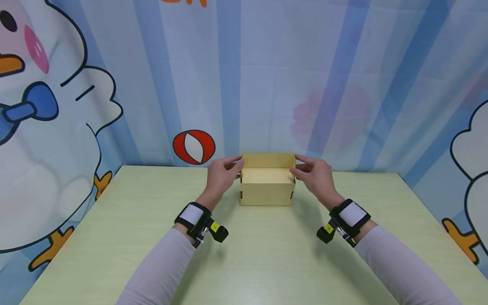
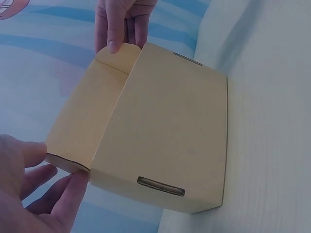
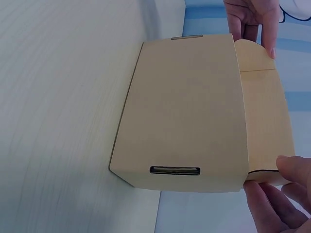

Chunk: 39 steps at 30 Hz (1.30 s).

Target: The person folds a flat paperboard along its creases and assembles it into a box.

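Note:
A small tan cardboard box [image 1: 265, 194] stands near the back of the table, between both hands. Dark slots mark its front corners, and its back panel [image 1: 268, 161] rises above the front wall. My left hand [image 1: 222, 176] pinches the left side flap between thumb and fingers, as the left wrist view shows with the hand [image 2: 29, 182] at lower left. On the opposite side my right hand [image 1: 315, 176] pinches the right flap, its thumb and fingers [image 3: 272, 206] around the edge in the right wrist view. The inside of the box is mostly hidden.
The pale wood-grain table [image 1: 267, 262] ends just behind the box. A blue-and-white printed curtain [image 1: 263, 84] hangs along its back edge, with cartoon figures at both sides. Each wrist carries a strapped camera, such as the left one [image 1: 219, 233].

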Each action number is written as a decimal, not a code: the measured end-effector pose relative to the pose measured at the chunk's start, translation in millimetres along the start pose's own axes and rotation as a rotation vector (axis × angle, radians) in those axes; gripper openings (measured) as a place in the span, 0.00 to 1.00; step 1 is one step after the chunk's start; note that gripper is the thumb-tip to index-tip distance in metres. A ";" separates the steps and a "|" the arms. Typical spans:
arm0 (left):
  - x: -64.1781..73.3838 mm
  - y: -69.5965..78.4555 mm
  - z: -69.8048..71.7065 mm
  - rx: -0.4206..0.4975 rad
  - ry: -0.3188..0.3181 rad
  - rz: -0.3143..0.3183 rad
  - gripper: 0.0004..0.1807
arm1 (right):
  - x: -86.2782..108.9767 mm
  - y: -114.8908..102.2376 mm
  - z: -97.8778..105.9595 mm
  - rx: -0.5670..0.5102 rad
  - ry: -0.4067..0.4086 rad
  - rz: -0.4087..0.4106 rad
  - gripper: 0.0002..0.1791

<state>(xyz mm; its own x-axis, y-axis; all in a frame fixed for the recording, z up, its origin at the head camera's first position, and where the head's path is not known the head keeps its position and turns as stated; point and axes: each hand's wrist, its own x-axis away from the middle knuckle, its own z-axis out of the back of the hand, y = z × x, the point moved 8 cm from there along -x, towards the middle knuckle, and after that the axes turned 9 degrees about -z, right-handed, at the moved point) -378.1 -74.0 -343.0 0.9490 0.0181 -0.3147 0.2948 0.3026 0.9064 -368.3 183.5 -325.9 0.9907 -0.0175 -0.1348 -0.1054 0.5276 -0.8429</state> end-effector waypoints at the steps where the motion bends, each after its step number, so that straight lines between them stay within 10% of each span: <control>1: 0.1 -0.7 -0.1 0.003 -0.005 0.001 0.19 | 0.1 0.3 0.0 0.005 -0.001 -0.001 0.28; 28: 2.4 -0.9 -0.5 0.026 -0.077 -0.038 0.19 | 1.1 5.1 -1.2 -0.003 -0.042 -0.036 0.30; 39: 8.1 -4.6 -0.1 -0.007 -0.144 -0.063 0.19 | 6.9 13.9 -2.7 0.080 0.009 0.087 0.30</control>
<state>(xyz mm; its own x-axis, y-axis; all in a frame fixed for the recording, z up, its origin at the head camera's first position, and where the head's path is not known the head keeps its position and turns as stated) -371.8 -75.1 -349.7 0.9350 -0.1377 -0.3269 0.3540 0.3055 0.8839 -363.2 188.3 -340.0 0.9773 0.0243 -0.2105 -0.1835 0.5937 -0.7835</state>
